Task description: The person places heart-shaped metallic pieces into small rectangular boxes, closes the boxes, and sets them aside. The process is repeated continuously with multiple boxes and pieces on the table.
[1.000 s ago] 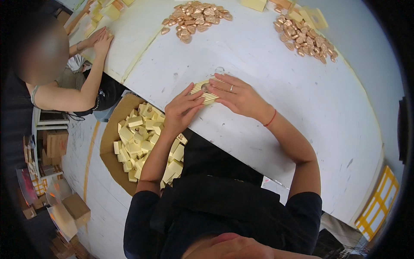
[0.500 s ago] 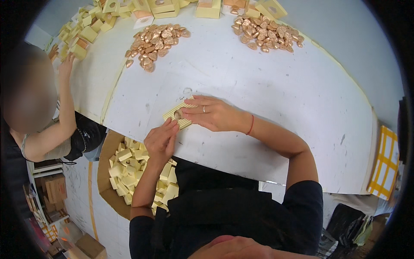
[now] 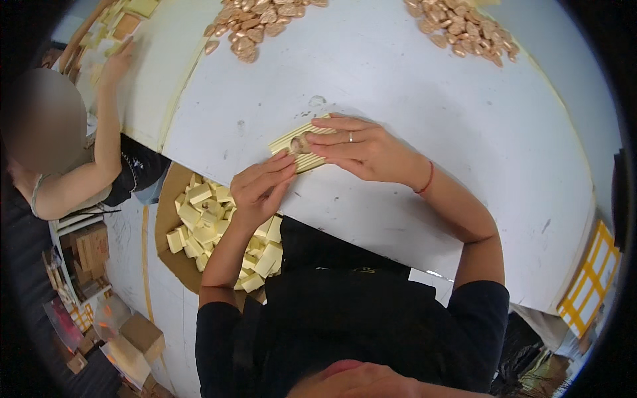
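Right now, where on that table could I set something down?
The white table looks bare between the left gold heap and right gold heap, and beyond the right forearm, toward the right edge. It's crowded around the striped yellow piece between left hand and right hand, and in the carton of yellow boxes.

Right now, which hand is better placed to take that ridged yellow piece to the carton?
Probably the left hand: it touches the ridged yellow piece on the side nearer the carton, and its forearm passes over that carton. The right hand covers the farther end.
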`<state>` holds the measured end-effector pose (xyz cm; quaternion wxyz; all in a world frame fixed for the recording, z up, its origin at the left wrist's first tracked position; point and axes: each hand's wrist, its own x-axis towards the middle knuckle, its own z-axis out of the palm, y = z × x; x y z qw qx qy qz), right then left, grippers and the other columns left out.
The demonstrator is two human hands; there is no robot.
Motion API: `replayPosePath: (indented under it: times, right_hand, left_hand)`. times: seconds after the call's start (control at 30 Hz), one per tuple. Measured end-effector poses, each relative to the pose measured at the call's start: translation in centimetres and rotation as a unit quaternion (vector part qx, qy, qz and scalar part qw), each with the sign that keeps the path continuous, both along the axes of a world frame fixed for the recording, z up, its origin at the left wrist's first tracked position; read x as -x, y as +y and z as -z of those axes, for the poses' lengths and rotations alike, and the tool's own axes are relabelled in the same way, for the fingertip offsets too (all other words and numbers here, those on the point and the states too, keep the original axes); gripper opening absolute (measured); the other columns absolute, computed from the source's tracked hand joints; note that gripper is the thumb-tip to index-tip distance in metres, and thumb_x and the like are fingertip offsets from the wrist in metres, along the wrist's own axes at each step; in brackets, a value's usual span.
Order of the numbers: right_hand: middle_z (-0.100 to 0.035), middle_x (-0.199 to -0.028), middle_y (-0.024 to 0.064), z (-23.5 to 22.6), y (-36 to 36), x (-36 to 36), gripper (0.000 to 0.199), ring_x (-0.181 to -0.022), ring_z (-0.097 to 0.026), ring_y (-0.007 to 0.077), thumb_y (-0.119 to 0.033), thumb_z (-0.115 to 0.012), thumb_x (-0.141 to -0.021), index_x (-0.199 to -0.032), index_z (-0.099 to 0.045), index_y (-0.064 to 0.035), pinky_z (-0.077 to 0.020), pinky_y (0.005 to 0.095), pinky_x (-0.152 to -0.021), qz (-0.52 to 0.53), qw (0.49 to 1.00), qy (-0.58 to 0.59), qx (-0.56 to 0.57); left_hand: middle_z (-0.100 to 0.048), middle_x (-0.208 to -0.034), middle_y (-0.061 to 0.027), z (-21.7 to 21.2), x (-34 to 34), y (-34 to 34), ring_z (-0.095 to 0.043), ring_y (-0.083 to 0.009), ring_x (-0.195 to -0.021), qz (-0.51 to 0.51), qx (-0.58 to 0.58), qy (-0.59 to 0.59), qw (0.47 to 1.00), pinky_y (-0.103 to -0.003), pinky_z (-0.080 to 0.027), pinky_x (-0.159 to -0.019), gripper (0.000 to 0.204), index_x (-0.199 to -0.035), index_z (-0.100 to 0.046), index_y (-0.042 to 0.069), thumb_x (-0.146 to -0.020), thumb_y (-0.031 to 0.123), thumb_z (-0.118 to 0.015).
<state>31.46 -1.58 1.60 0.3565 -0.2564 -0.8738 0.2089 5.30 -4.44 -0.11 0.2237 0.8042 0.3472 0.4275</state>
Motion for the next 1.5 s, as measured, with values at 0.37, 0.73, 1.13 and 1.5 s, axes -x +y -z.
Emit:
replayPosePath:
  times: [0.37, 0.73, 1.13, 1.5]
  right_hand:
    - [-0.069, -0.123, 0.0072, 0.0, -0.1, 0.1, 0.023, -0.122, -0.061, 0.0282, -0.003, -0.072, -0.083, -0.106, -0.072, -0.0048, -0.0487, 0.043, -0.106, 0.005, 0.999, -0.014, -0.033]
    - [-0.07, -0.118, 0.01, -1.2, 0.1, -1.4, 0.022, -0.116, -0.064, 0.0299, 0.001, -0.074, -0.081, -0.103, -0.073, -0.0029, -0.0535, 0.0362, -0.097, 0.005, 0.999, -0.013, 0.029]
    - [-0.072, -0.108, 0.0101, -0.6, -0.3, -1.3, 0.02, -0.098, -0.069, 0.0263, -0.001, -0.07, -0.084, -0.104, -0.072, -0.0046, -0.0566, 0.0352, -0.087, 0.044, 0.999, 0.004, 0.023]
    - [-0.071, -0.113, 0.0069, -0.1, -0.5, -1.6, 0.026, -0.1, -0.066, 0.0258, 0.0, -0.068, -0.082, -0.107, -0.071, -0.0063, -0.0563, 0.0341, -0.085, 0.054, 0.998, -0.017, -0.021]
  left_hand:
    - [-0.069, -0.095, -0.0116, 1.1, 0.5, -0.5, -0.069, -0.0283, -0.095, 0.004, -0.087, 0.01, 0.996, -0.036, -0.057, -0.079, 0.023, -0.084, -0.067, 0.005, -0.069, -0.002, -0.082]
    - [-0.07, -0.096, -0.0073, 1.1, -0.4, -0.2, -0.067, -0.0261, -0.092, 0.011, -0.127, 0.03, 0.991, -0.037, -0.054, -0.079, 0.024, -0.082, -0.065, 0.006, -0.068, 0.003, -0.085]
    - [-0.072, -0.089, -0.0059, 1.5, -0.8, -0.4, -0.069, -0.0218, -0.079, -0.015, -0.193, -0.022, 0.981, -0.031, -0.053, -0.069, 0.016, -0.076, -0.07, 0.004, -0.067, 0.004, -0.083]
    - [-0.071, -0.095, -0.007, 1.5, -0.7, -1.0, -0.069, -0.0262, -0.091, -0.017, -0.167, 0.036, 0.985, -0.037, -0.055, -0.077, 0.02, -0.075, -0.066, 0.006, -0.066, 0.003, -0.085]
